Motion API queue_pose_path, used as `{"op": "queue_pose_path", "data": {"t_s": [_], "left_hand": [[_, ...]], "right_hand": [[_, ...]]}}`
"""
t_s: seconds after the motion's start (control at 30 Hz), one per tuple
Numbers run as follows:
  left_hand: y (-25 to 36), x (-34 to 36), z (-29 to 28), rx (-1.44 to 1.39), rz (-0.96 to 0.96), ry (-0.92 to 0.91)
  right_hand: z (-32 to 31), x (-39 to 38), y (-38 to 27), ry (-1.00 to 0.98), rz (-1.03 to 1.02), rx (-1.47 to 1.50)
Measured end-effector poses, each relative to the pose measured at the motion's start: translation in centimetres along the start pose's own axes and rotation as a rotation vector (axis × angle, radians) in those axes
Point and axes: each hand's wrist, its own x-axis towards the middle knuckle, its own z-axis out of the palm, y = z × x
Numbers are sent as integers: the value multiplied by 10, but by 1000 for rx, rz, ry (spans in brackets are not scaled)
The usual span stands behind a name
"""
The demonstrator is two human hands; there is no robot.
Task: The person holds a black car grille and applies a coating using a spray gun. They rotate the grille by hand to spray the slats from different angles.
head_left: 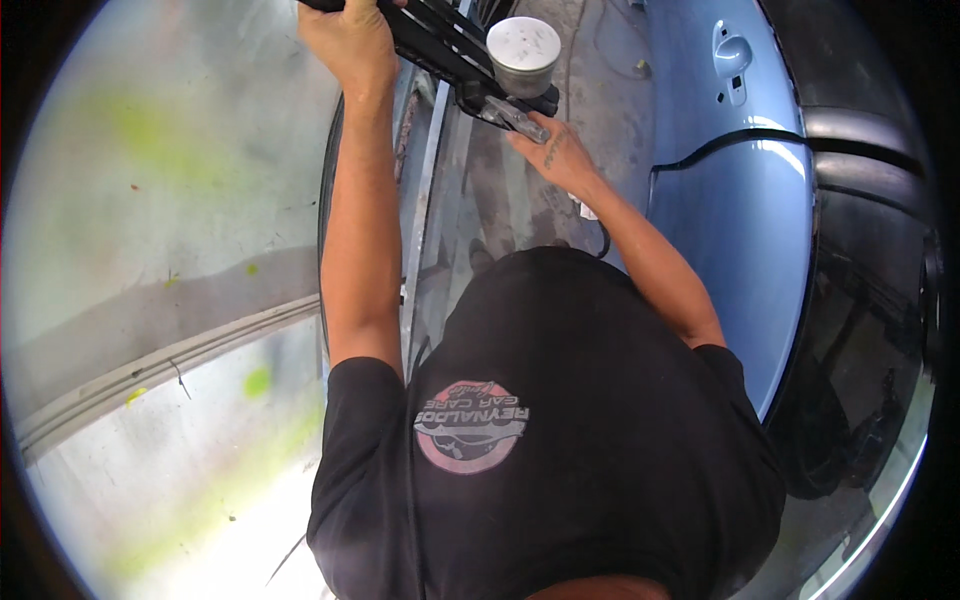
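My left hand (pixel 350 40) reaches up at the top, fingers closed on a long black part (pixel 430 50), one of several dark lengths side by side. My right hand (pixel 555 155) is wrapped round a silver metal tool (pixel 515 118), apparently a spray gun, just below the black parts. A grey cup (pixel 523 75) with a white lid sits upright above that tool, over the end of the black parts. The fingertips of both hands are partly hidden.
A pale blue car door (pixel 730 260) with a handle recess stands close on my right, beside dark windows. A pale wall panel (pixel 160 190) with green paint marks fills the left. A metal rail (pixel 428 190) runs beside my left arm above the grimy floor (pixel 520 200), where a dark hose lies.
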Motion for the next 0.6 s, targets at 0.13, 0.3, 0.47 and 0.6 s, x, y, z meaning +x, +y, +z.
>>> {"op": "queue_pose_path", "data": {"t_s": [0.13, 0.3, 0.47, 0.6], "left_hand": [[7, 3, -2, -18, -2, 21], [12, 6, -10, -28, -3, 40], [20, 9, -19, -51, -4, 56], [26, 11, -23, -73, -8, 52]], "right_hand": [[13, 5, 28, 41, 61, 2], [14, 2, 35, 47, 66, -1], [22, 1, 55, 131, -12, -21], [34, 11, 96, 109, -2, -19]]}}
